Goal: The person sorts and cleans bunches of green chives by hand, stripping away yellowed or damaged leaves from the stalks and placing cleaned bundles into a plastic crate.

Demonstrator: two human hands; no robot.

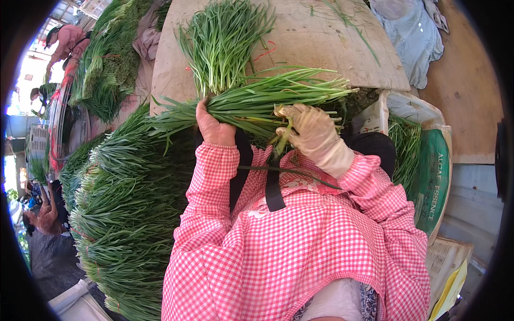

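Note:
My bare left hand (pixel 216 127) is closed around a loose bunch of garlic chives (pixel 267 101), held sideways with the pale stem ends to the right. My right hand (pixel 317 136), in a soiled pale glove, is closed below those stems. Between its thumb and fingers is a yellowish-green chive leaf (pixel 286 132); its lower end is hard to make out. Just beyond my left hand, another bunch of chives (pixel 225 48) lies on a wooden board (pixel 326 48), leaf tips away from me. A thin red tie (pixel 266 51) lies beside that bunch.
At my left rises a large stack of chive bunches (pixel 123 214), with another pile (pixel 107 59) farther off. To the right stand a white crate (pixel 396 104) and a green-printed carton (pixel 432 179). A grey-blue cloth (pixel 409 37) lies far right. Other people (pixel 69 43) are at far left.

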